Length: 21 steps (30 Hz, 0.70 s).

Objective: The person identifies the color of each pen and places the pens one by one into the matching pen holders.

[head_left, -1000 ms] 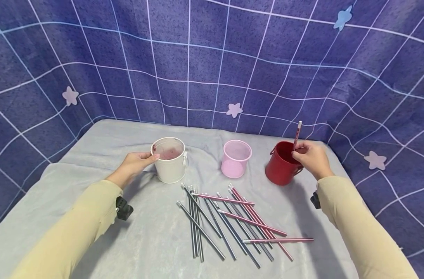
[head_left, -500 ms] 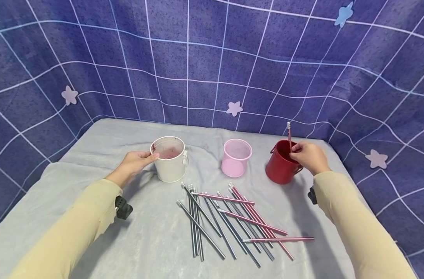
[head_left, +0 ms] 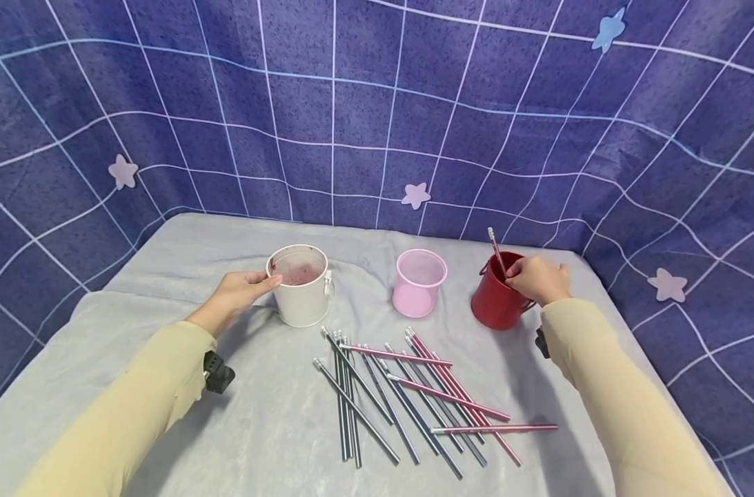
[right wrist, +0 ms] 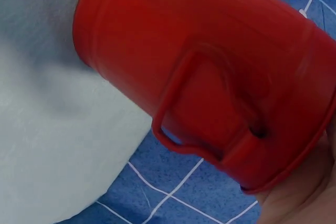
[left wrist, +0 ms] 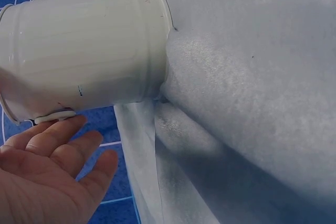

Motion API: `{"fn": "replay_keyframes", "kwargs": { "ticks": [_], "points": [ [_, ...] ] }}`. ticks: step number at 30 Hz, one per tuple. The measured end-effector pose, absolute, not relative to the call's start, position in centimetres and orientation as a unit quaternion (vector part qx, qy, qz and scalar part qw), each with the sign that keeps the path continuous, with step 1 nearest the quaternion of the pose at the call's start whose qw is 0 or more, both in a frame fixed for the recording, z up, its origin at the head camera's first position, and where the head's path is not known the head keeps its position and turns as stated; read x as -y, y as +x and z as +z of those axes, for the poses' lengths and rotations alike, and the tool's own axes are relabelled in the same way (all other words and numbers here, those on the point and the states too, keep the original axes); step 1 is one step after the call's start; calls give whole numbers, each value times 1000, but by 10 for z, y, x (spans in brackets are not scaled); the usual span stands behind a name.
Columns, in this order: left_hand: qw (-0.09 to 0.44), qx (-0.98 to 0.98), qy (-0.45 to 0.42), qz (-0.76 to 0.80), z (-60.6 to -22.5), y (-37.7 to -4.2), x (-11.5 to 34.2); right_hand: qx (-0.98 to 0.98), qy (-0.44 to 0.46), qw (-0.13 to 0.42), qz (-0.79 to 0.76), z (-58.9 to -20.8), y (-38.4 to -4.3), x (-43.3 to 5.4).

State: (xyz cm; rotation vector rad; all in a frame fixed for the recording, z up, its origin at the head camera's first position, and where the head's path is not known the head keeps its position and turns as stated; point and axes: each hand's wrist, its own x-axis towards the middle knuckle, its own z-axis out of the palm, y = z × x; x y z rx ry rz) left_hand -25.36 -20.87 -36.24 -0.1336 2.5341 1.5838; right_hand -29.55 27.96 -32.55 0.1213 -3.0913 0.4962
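Observation:
In the head view my left hand [head_left: 236, 293] holds the white bucket [head_left: 302, 304] at its left rim, thumb over the edge. The left wrist view shows the fingers [left wrist: 68, 148] against the bucket's side handle [left wrist: 55, 117]. On the right, my right hand [head_left: 541, 279] pinches a red pencil [head_left: 496, 248] at the mouth of the red bucket [head_left: 494, 304]. The pencil's white-tipped eraser end sticks up and leans left; its lower end is hidden inside. In the right wrist view the red bucket [right wrist: 173, 51] hides most of the hand [right wrist: 302, 192].
Between the buckets stands a pink mesh cup [head_left: 417, 297]. In front lie several dark pencils [head_left: 358, 414] and several red pencils [head_left: 451, 395], crossing one another on the grey cloth [head_left: 252, 414]. A purple gridded curtain [head_left: 302, 103] hangs behind and along both sides.
My right hand has moved left and slightly inward over the red bucket, and its pencil has gone lower and now leans left. My left hand and the white bucket have stayed put.

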Motion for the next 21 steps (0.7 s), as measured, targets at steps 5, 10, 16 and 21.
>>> {"fn": "replay_keyframes", "kwargs": {
  "ticks": [5, 10, 16, 21],
  "points": [
    [76, -844, -43, 529, -362, -253, 209, 986, 35, -1, 163, -328, -297, -276],
    [74, -842, -34, 533, -362, -253, 208, 985, 35, -6, 172, -326, -296, -278],
    [74, -841, -37, 534, -363, -254, 208, 981, 49, 1, 187, -319, -294, -283],
    [73, -839, -38, 537, -365, -255, 209, 978, 49, 5, 200, -310, -289, -288]
  ]
}}
